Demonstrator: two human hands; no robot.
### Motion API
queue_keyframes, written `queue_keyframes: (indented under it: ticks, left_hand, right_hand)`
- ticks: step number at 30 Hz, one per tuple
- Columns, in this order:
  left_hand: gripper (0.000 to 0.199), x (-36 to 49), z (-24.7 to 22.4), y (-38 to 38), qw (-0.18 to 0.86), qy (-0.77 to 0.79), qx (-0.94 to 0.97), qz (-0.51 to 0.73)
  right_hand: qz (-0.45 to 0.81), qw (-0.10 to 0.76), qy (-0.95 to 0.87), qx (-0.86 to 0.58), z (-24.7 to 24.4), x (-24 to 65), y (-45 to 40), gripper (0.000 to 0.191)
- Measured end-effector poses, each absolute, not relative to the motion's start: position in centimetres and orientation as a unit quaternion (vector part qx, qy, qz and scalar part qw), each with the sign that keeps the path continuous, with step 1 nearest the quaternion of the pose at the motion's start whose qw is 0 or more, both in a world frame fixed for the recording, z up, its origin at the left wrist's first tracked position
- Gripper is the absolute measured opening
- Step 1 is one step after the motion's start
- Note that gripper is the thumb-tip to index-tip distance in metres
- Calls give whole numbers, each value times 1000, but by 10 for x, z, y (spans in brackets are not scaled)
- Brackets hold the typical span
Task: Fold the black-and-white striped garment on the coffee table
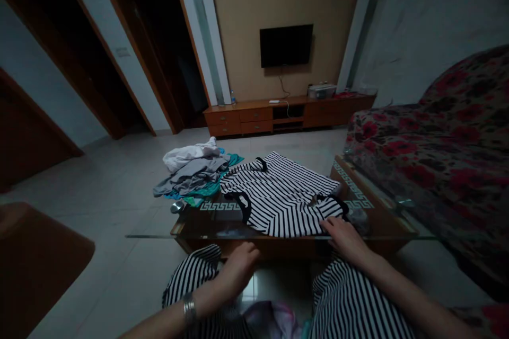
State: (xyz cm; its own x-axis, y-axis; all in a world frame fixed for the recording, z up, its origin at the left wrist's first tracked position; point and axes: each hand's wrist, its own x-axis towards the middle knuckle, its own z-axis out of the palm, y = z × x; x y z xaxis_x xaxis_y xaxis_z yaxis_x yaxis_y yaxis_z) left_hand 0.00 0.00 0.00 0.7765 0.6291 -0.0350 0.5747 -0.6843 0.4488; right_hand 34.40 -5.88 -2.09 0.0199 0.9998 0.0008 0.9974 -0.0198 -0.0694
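Short-sleeved striped top (284, 190): on glass-topped coffee table (194, 224), near sleeve along close edge. Laid out flat, probably for easy reach of sleeves, collar and hem alike. Black and white stripes, running at differing angles on body and sleeves; black neckband (248, 215), turned left, with pale label (243, 201) inside; black cuffs; body stretching toward far right; slight rumpling at near sleeve.

Right hand (342, 234): on near sleeve, fingers bent over cloth, presumably to steady that part. Cannot tell whether pinching or merely resting.

Left hand (242, 264): apart from top, above left knee, just short of table edge. Fingers close together, loosely bent, nothing visible between; cannot tell whether fully closed. Silver bracelet (190, 308) at wrist.

Clothes pile (194, 172): at table's left end, white over grey over teal; apparently heaped aside to leave space for top.

Striped trousers (353, 302): on both knees. Pinkish-grey cloth (270, 320): between knees, purpose unclear.

Red-flowered sofa cover (413, 148): to right, likely for protection.
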Motion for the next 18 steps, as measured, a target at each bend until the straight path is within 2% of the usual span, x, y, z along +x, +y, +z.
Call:
queue_keyframes:
  ticks: [4, 7, 10, 12, 14, 16, 18]
  left_hand:
    - [25, -2, 4, 60, 187, 325, 924, 78]
    - [30, 28, 10, 110, 159, 320, 929, 97]
    - [39, 68, 15, 172, 122, 358, 920, 105]
    - [45, 96, 19, 216, 92, 409, 903, 94]
    - [52, 121, 24, 260, 74, 468, 878, 72]
    - [58, 141, 29, 299, 77, 517, 850, 64]
    - [56, 157, 30, 332, 93, 545, 831, 66]
  right_hand:
    - [101, -20, -702, -705, -16, 329, -41, 26]
    - [251, 14, -743, -620, -2, 308, -32, 19]
    - [380, 98, -737, -551, 14, 313, -5, 18]
    - [329, 174, -691, -620, 18, 340, 25, 23]
    - [195, 215, -603, -743, 11, 380, 57, 28]
    - [78, 200, -490, -845, -7, 421, 81, 34]
    - [24, 167, -410, -896, -30, 452, 95, 43]
